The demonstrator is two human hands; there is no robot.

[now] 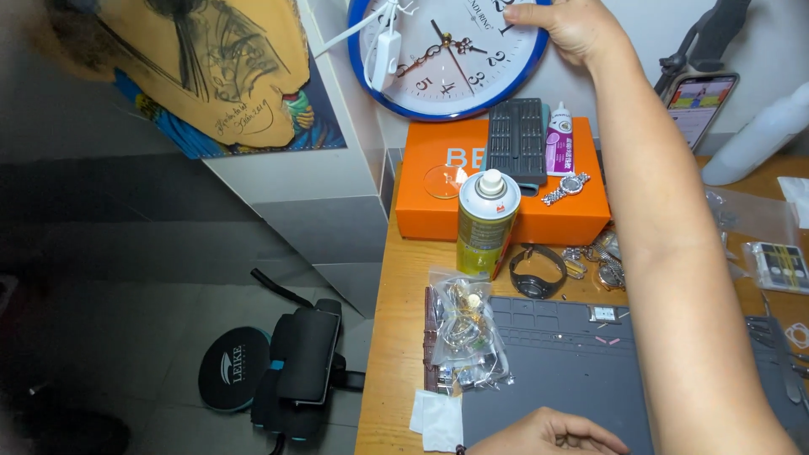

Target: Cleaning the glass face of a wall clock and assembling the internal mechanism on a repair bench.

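My right hand (573, 29) reaches up and grips the upper right rim of a round wall clock (438, 59) with a blue frame and white face, which leans against the wall behind the desk. My right forearm crosses the desk from the bottom right. At the bottom edge my left hand (548, 434) rests on a grey work mat (556, 354) with its fingers curled; only part of it shows. A white charger and cable hang over the clock's left side.
Below the clock, an orange box (438, 202) carries a bit set (517, 139), a glue bottle (559, 139) and a silver watch (566, 188). In front stand a spray can (484, 223), a black watch (538, 271) and a bag of parts (463, 329). A phone (699, 105) stands at right.
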